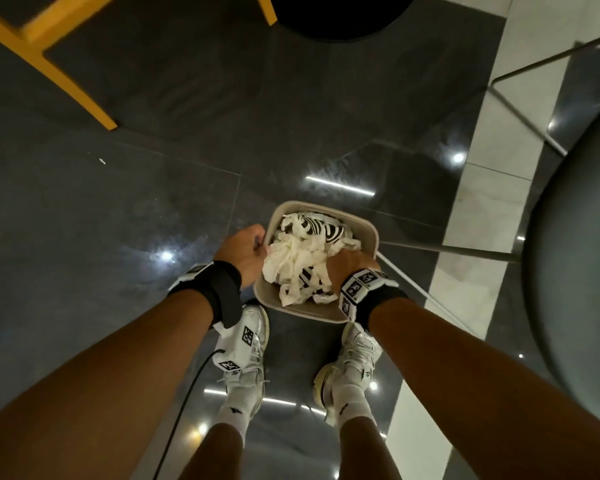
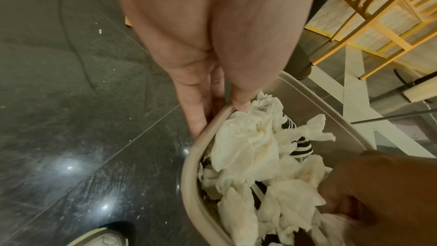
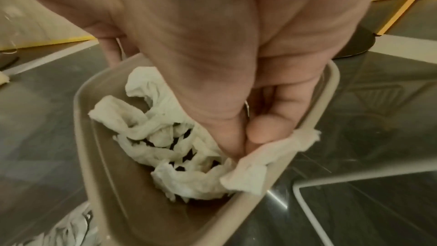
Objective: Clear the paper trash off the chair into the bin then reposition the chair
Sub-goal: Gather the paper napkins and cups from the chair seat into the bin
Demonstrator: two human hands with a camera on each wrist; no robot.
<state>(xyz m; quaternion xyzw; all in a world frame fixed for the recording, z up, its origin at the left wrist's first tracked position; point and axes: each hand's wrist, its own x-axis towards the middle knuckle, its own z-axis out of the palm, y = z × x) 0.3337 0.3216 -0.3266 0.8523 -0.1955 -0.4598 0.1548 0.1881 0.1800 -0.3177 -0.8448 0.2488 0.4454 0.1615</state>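
Observation:
A beige bin (image 1: pixel 370 233) stands on the dark floor in front of my feet, heaped with crumpled white paper trash (image 1: pixel 291 263) and some black-and-white striped scraps. My left hand (image 1: pixel 248 249) grips the bin's left rim (image 2: pixel 189 166), thumb inside and fingers outside. My right hand (image 1: pixel 349 268) reaches into the bin at its right side. In the right wrist view its curled fingers (image 3: pixel 257 134) pinch a piece of white paper (image 3: pixel 272 160) that drapes over the rim (image 3: pixel 80 119). A grey chair seat (image 1: pixel 575 271) on thin metal legs fills the right edge.
Yellow wooden chair legs (image 1: pixel 49 60) stand at the upper left, and a black round table base (image 1: pixel 340 15) at the top. A white tile strip (image 1: pixel 492 188) runs along the right. My white shoes (image 1: pixel 246 348) sit just behind the bin.

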